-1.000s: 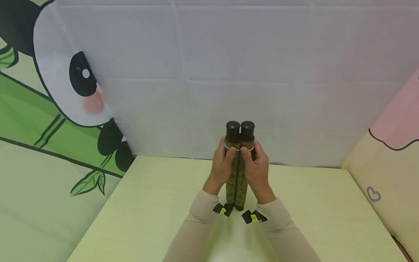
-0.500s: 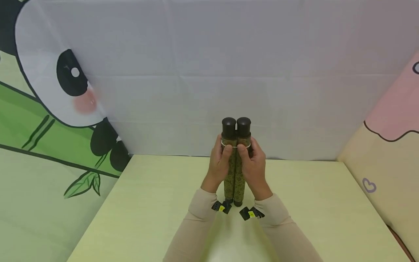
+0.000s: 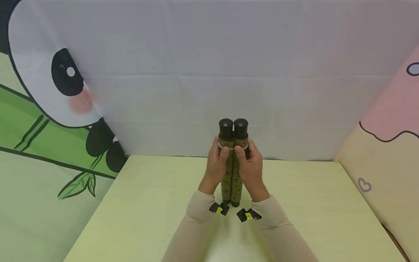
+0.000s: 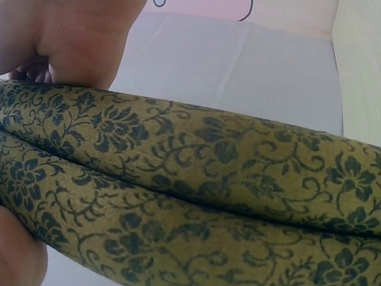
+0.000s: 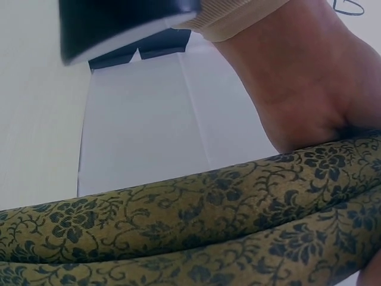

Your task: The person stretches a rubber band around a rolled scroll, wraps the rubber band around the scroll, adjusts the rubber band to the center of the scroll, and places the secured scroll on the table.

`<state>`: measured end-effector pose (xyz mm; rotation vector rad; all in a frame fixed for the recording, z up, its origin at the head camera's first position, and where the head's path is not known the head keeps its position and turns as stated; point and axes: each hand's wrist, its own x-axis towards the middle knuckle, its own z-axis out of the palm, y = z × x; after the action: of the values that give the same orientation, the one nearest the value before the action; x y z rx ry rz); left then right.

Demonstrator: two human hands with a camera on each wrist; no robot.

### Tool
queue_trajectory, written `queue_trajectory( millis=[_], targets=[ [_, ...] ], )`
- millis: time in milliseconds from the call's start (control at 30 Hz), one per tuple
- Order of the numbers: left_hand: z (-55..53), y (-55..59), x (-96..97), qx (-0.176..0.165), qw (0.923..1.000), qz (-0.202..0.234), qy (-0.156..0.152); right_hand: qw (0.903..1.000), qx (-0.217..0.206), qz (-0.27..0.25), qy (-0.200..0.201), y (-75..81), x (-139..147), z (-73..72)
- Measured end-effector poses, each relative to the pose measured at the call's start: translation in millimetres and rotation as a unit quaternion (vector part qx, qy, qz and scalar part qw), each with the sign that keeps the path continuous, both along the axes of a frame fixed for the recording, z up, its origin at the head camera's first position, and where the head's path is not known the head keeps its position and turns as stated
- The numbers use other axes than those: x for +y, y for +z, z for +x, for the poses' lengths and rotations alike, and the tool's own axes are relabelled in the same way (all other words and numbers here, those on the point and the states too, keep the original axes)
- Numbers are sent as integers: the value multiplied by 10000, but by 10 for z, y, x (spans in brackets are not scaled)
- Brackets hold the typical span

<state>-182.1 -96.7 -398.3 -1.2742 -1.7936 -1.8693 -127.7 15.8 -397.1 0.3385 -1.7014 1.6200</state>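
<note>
I hold a scroll (image 3: 236, 185) upright over the table, rolled into two tubes side by side. Olive-gold brocade with dark floral patterns covers it, and both tubes end in black knobs (image 3: 240, 127) at the top. A thin white cord (image 3: 231, 148) circles the pair near the upper end. My left hand (image 3: 216, 163) grips the left tube, thumb in front near the cord. On the other side my right hand (image 3: 250, 165) grips the right tube the same way. Fingers behind the tubes are hidden. Brocade fills much of the left wrist view (image 4: 196, 173) and right wrist view.
Beneath the hands lies a pale yellow table (image 3: 157, 203). A light grey cloth backdrop (image 3: 196, 91) stands along its far edge. Cartoon-printed walls (image 3: 32, 174) flank both sides. Small black devices with yellow labels (image 3: 248, 215) sit at the wrists.
The head view has turned slightly right, so the surroundings slide left in it. Both hands keep the same grip on the scroll and appear a little further left.
</note>
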Motion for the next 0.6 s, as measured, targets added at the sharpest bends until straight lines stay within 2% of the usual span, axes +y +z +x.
queue_trajectory(
  millis=[167,400,600],
  targets=[
    [-13,-7,-63,-50,9999,117,4,9999,-92,60,103,10,-63,-9],
    [3,-58,-33,-97,9998,135,-65,9999,-110,1,50,-41,-38,20],
    [23,-66,0,-300,9990,189,-267,9998,-165,81,-45,-52,4,62]
  ],
)
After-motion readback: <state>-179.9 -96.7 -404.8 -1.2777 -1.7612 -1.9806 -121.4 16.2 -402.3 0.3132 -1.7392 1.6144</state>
